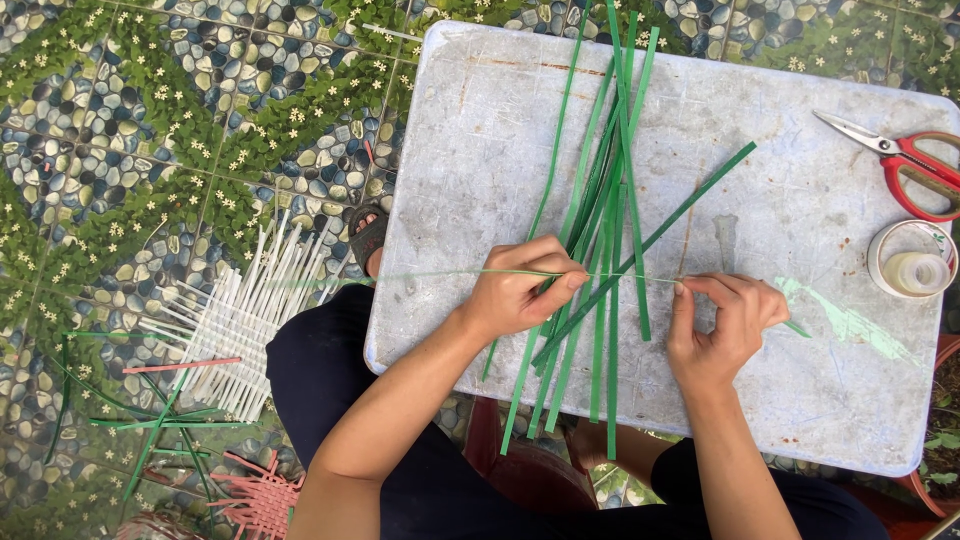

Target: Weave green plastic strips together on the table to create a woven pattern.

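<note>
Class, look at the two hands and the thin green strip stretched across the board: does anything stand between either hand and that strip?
Nothing visible does. The left hand and the right hand both pinch the thin green strip directly, holding it taut between them. The pile of green strips lies under it on the white board, not between fingers and strip.

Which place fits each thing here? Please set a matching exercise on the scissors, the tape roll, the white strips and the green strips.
Things:
1. scissors
2. tape roll
3. white strips
4. green strips

Places:
A. on the tiled floor, left of the board
B. fanned out across the middle of the board
C. at the board's top right corner
D. at the board's right edge, below the red handles

Pairs: 1-C, 2-D, 3-A, 4-B
</note>
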